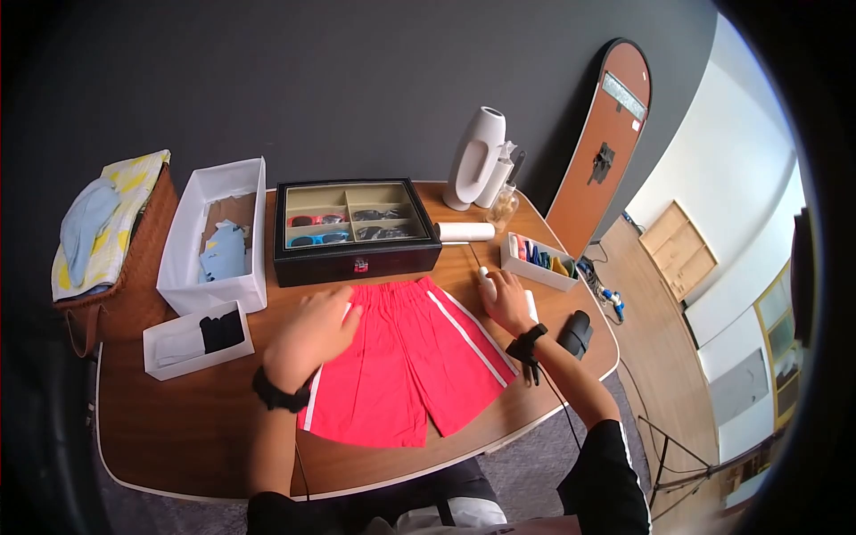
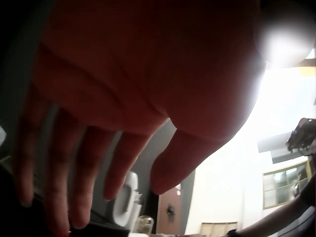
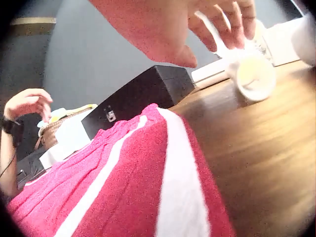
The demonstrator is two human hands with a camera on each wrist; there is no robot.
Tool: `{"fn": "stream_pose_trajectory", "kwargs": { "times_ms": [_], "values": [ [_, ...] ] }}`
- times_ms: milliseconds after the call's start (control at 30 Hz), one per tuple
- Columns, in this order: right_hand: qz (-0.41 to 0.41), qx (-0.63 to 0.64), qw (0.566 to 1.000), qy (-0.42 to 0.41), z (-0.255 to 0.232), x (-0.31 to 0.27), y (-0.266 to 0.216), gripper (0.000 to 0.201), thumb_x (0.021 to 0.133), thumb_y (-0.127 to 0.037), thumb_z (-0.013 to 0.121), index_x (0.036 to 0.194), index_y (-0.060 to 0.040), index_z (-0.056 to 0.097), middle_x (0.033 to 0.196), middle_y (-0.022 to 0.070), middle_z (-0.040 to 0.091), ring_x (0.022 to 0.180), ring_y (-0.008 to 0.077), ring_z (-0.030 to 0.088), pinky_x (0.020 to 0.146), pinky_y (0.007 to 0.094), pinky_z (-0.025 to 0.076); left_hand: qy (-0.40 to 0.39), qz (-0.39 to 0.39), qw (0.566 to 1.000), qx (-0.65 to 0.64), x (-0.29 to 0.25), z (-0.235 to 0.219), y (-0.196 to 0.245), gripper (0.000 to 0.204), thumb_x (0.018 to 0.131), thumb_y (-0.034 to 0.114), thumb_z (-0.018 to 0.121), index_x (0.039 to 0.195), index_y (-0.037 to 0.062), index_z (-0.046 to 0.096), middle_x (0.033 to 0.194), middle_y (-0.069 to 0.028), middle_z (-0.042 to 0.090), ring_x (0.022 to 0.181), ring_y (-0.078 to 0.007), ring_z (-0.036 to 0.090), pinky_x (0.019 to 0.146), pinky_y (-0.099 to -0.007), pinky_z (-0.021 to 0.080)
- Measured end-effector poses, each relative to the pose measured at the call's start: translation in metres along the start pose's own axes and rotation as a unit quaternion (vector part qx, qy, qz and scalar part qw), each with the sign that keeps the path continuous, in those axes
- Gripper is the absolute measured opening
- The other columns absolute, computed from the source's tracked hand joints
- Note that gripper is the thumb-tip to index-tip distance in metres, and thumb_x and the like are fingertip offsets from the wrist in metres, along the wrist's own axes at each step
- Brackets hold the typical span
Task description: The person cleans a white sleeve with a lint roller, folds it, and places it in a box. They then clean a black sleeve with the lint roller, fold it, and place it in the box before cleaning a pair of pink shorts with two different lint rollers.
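Red shorts (image 1: 406,366) with white side stripes lie spread out on the wooden table, waistband toward the back. My left hand (image 1: 314,332) is over their upper left part, and in the left wrist view its palm (image 2: 148,74) shows with fingers loosely extended, holding nothing. To the right of the waistband, my right hand (image 1: 508,303) reaches over a white cylindrical object (image 1: 487,283). In the right wrist view the fingers of that hand (image 3: 217,24) are stretched above the object's round end (image 3: 254,79), thumb apart. The hand hides part of the object.
Behind the shorts stands a black glasses case (image 1: 357,263) with a glass lid. White boxes (image 1: 169,267) of folded clothing and a woven basket (image 1: 147,259) are on the left. A white vase (image 1: 475,160), a small white organizer (image 1: 539,276) and a black pouch (image 1: 577,333) stand or lie right.
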State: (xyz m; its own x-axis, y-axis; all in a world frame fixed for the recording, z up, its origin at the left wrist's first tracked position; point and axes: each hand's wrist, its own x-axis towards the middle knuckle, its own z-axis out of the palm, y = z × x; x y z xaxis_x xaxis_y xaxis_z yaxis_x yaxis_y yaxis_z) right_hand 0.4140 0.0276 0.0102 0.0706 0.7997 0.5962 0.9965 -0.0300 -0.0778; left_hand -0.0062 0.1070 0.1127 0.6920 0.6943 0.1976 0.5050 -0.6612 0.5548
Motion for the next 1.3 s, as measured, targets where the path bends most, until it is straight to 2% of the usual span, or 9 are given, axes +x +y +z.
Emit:
{"fn": "stream_pose_trajectory", "kwargs": {
  "times_ms": [100, 167, 400, 500, 733, 1000, 1100, 1167, 1300],
  "values": [
    [0.041, 0.081, 0.988, -0.128, -0.005, -0.009, -0.013, 0.035, 0.094, -0.027, 0.072, 0.113, 0.0022, 0.068, 0.112, 0.0243, 0.072, 0.102, 0.0416, 0.071, 0.088, 0.0493, 0.057, 0.009, -0.048, 0.997, 0.060, 0.018, 0.014, -0.030, 0.040, 0.103, 0.033, 0.060, 0.120, -0.0017, 0.067, 0.115, -0.0272, 0.072, 0.111, -0.0465, 0.068, 0.095, -0.0518, 0.055],
    [0.109, 0.159, 0.958, -0.211, -0.013, -0.008, -0.032, 0.047, 0.094, -0.034, 0.073, 0.122, 0.0035, 0.066, 0.117, 0.0244, 0.071, 0.108, 0.0389, 0.070, 0.092, 0.0468, 0.057, -0.067, -0.102, 0.991, 0.053, 0.029, 0.018, -0.038, 0.046, 0.103, 0.041, 0.055, 0.121, 0.0002, 0.067, 0.120, -0.0281, 0.071, 0.112, -0.0471, 0.068, 0.096, -0.0560, 0.054],
    [0.105, 0.158, 0.959, -0.209, 0.032, 0.004, -0.032, 0.065, 0.092, -0.045, 0.075, 0.131, 0.0069, 0.064, 0.120, 0.0264, 0.072, 0.110, 0.0411, 0.070, 0.097, 0.0452, 0.055, -0.038, -0.151, 0.987, 0.048, 0.051, 0.073, -0.077, 0.057, 0.100, 0.050, 0.059, 0.125, -0.0012, 0.066, 0.125, -0.0284, 0.071, 0.121, -0.0472, 0.065, 0.105, -0.0577, 0.050],
    [0.197, 0.222, 0.917, -0.266, 0.032, 0.015, -0.041, 0.066, 0.091, -0.047, 0.076, 0.130, 0.0050, 0.065, 0.120, 0.0265, 0.073, 0.110, 0.0405, 0.071, 0.097, 0.0437, 0.056, -0.021, -0.175, 0.983, 0.051, 0.056, 0.084, -0.080, 0.062, 0.095, 0.049, 0.067, 0.132, -0.0011, 0.063, 0.126, -0.0264, 0.071, 0.120, -0.0470, 0.066, 0.103, -0.0573, 0.052],
    [0.279, 0.337, 0.831, -0.344, -0.002, 0.025, -0.085, 0.049, 0.095, -0.042, 0.077, 0.120, -0.0007, 0.076, 0.098, 0.0113, 0.077, 0.090, 0.0175, 0.070, 0.083, 0.0367, 0.055, -0.006, -0.159, 0.985, -0.071, 0.056, 0.098, -0.082, 0.044, 0.091, 0.043, 0.074, 0.113, 0.0044, 0.076, 0.110, -0.0240, 0.076, 0.109, -0.0400, 0.072, 0.092, -0.0484, 0.056],
    [0.170, 0.395, 0.881, -0.198, -0.052, 0.045, -0.125, 0.028, 0.108, -0.021, 0.058, 0.110, 0.0028, 0.071, 0.076, 0.0065, 0.064, 0.074, 0.0125, 0.057, 0.070, 0.0355, 0.049, 0.162, -0.028, 0.980, -0.114, 0.046, 0.050, -0.020, 0.034, 0.098, 0.028, 0.070, 0.088, -0.0028, 0.060, 0.087, -0.0296, 0.067, 0.092, -0.0509, 0.065, 0.072, -0.0547, 0.050],
    [0.123, 0.405, 0.893, -0.154, -0.096, 0.050, -0.170, 0.022, 0.106, -0.020, 0.061, 0.105, 0.0021, 0.065, 0.071, 0.0062, 0.058, 0.068, 0.0119, 0.052, 0.061, 0.0356, 0.046, 0.229, 0.019, 0.964, -0.133, 0.034, 0.030, 0.010, 0.029, 0.104, 0.026, 0.062, 0.095, -0.0013, 0.056, 0.086, -0.0302, 0.066, 0.090, -0.0529, 0.063, 0.070, -0.0575, 0.048],
    [0.052, 0.438, 0.890, -0.113, -0.108, 0.050, -0.198, 0.023, 0.104, -0.017, 0.063, 0.118, 0.0003, 0.066, 0.078, 0.0122, 0.065, 0.072, 0.0165, 0.062, 0.067, 0.0356, 0.051, 0.296, 0.040, 0.943, -0.149, 0.026, 0.018, 0.027, 0.024, 0.110, 0.024, 0.053, 0.103, 0.0007, 0.056, 0.086, -0.0302, 0.066, 0.087, -0.0545, 0.062, 0.069, -0.0593, 0.048],
    [-0.087, 0.419, 0.897, -0.111, -0.126, 0.052, -0.247, 0.046, 0.101, -0.013, 0.065, 0.143, 0.0034, 0.054, 0.102, 0.0262, 0.070, 0.091, 0.0355, 0.071, 0.081, 0.0414, 0.056, 0.318, 0.044, 0.895, -0.309, 0.015, 0.003, 0.029, 0.030, 0.114, 0.028, 0.046, 0.106, 0.0020, 0.059, 0.083, -0.0108, 0.063, 0.073, -0.0233, 0.059, 0.067, -0.0387, 0.048]
  ]
}}
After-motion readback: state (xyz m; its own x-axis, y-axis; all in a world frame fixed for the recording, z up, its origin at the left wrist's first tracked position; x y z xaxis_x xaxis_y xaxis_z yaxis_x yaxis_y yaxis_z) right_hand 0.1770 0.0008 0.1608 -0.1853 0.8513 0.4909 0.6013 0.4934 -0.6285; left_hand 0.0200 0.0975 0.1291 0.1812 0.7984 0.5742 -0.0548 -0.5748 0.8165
